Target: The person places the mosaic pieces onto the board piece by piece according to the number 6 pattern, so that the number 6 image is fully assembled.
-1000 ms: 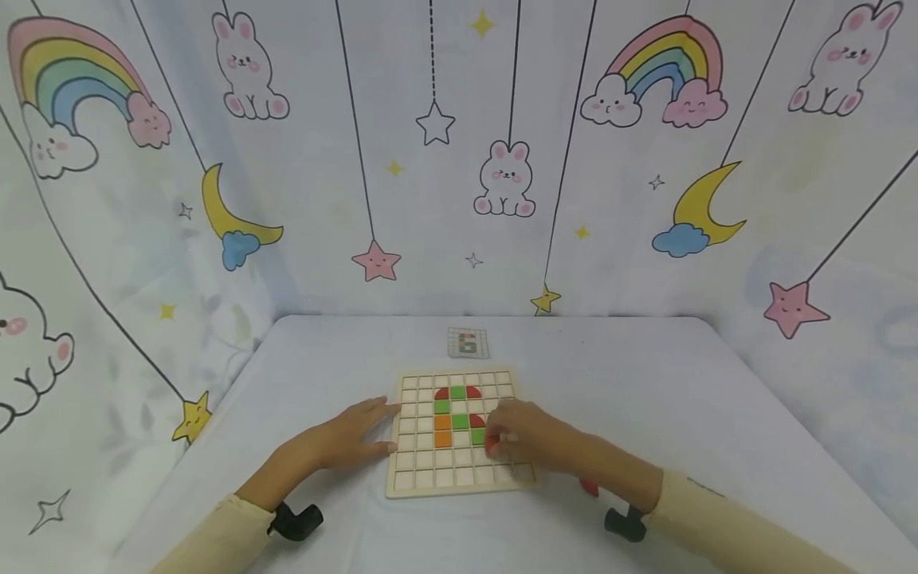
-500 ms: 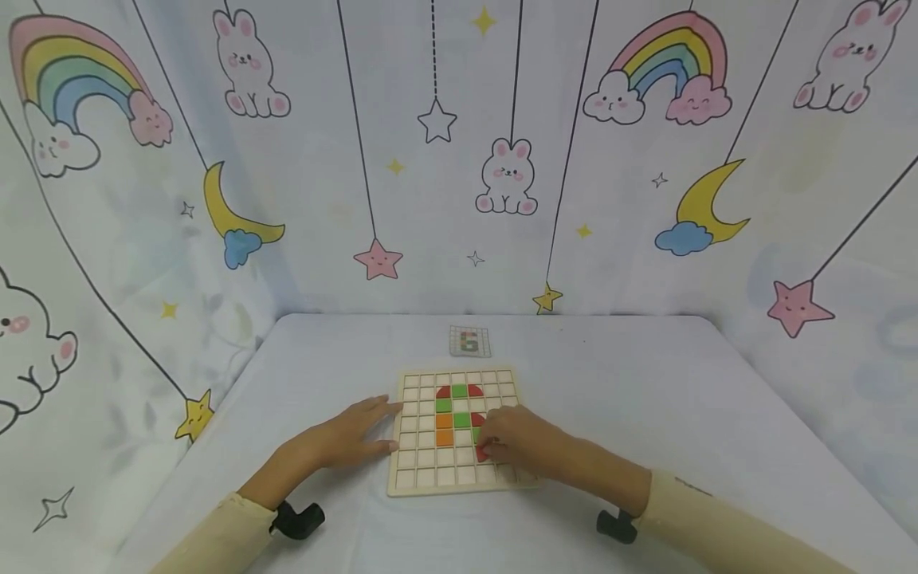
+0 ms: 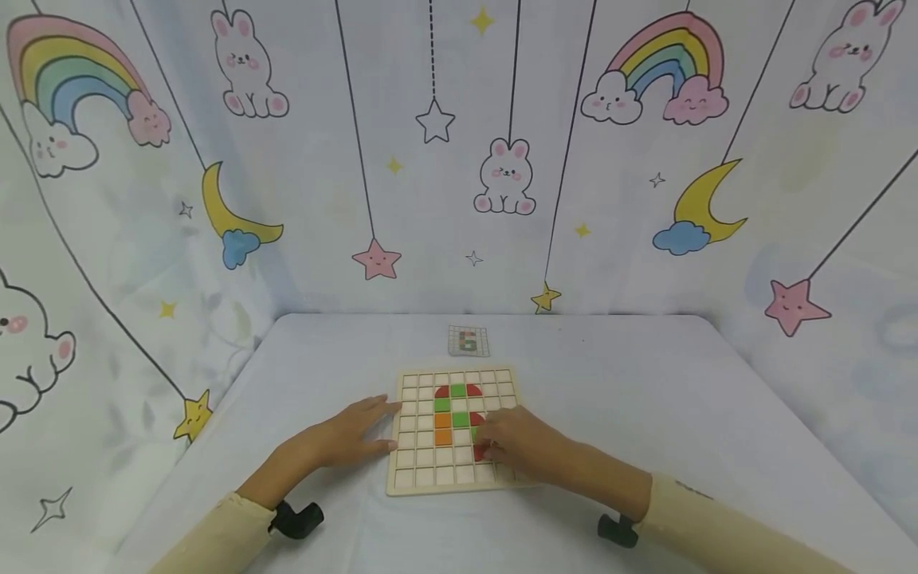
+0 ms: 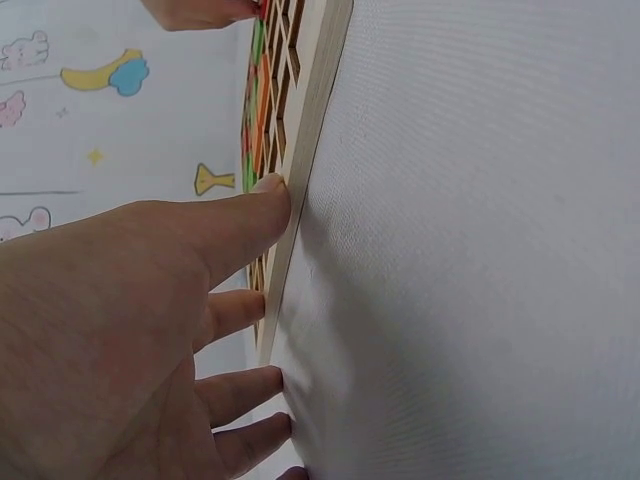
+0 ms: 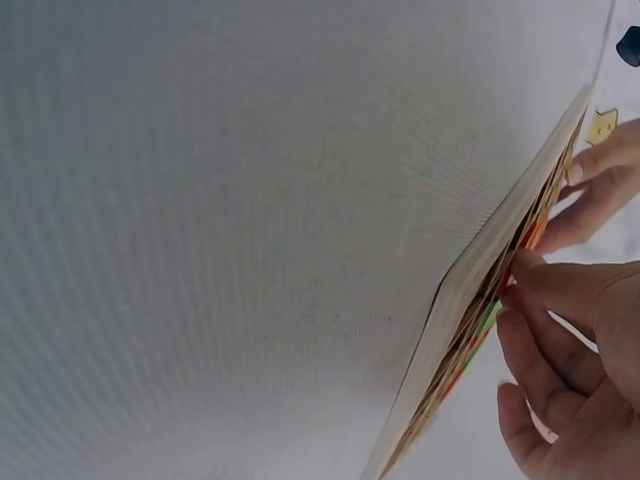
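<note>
A wooden grid board (image 3: 425, 477) lies on the white table, with red quarter-round, green square and orange square (image 3: 443, 436) tiles in some of its cells. My right hand (image 3: 527, 442) reaches over the board's right part and pinches a red tile (image 3: 479, 454) between thumb and fingertips, at a cell below the green tile. In the right wrist view the thumb and fingertips meet at the board's surface, partly covering red and green tiles. My left hand (image 3: 347, 434) touches the board's left edge, its fingers spread and its thumb (image 4: 245, 225) against the rim.
Behind the board lies a small pattern card (image 3: 468, 341) with a coloured grid figure. A curtain (image 3: 323, 159) printed with rabbits, rainbows and stars hangs past the table's far edge. Black wrist mounts (image 3: 297, 521) sit under both forearms.
My right hand has moved a little left and brought the red tile down into a cell. Another red tile on the table is now out of sight by the right forearm. The left hand stays put.
</note>
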`<action>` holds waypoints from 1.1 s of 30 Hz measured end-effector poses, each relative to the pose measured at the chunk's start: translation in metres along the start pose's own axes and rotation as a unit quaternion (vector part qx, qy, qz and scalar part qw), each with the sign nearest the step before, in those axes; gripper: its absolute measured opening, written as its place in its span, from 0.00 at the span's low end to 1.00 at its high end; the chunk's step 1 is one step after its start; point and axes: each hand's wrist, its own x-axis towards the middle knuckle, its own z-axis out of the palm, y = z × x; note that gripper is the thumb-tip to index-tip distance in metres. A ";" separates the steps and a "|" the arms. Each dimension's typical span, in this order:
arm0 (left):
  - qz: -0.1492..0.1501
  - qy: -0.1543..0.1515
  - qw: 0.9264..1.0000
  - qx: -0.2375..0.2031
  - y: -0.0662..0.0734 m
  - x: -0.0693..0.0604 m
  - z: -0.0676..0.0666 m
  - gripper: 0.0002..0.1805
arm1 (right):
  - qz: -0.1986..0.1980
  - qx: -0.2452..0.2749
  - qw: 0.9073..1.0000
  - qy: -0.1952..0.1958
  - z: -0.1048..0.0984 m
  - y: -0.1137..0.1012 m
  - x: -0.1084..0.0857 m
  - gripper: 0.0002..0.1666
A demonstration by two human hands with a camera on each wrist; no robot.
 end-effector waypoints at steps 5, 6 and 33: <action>0.000 -0.001 1.000 0.002 -0.001 0.002 0.001 0.40 | 0.001 -0.019 1.000 0.007 0.001 0.006 -0.005 0.09; 0.000 -0.001 1.000 0.001 -0.001 0.002 0.001 0.40 | 0.008 -0.017 1.000 0.008 0.001 0.008 -0.008 0.09; -0.009 -0.003 1.000 0.007 0.003 -0.001 -0.001 0.40 | 0.278 0.203 0.939 0.014 -0.025 0.087 -0.151 0.29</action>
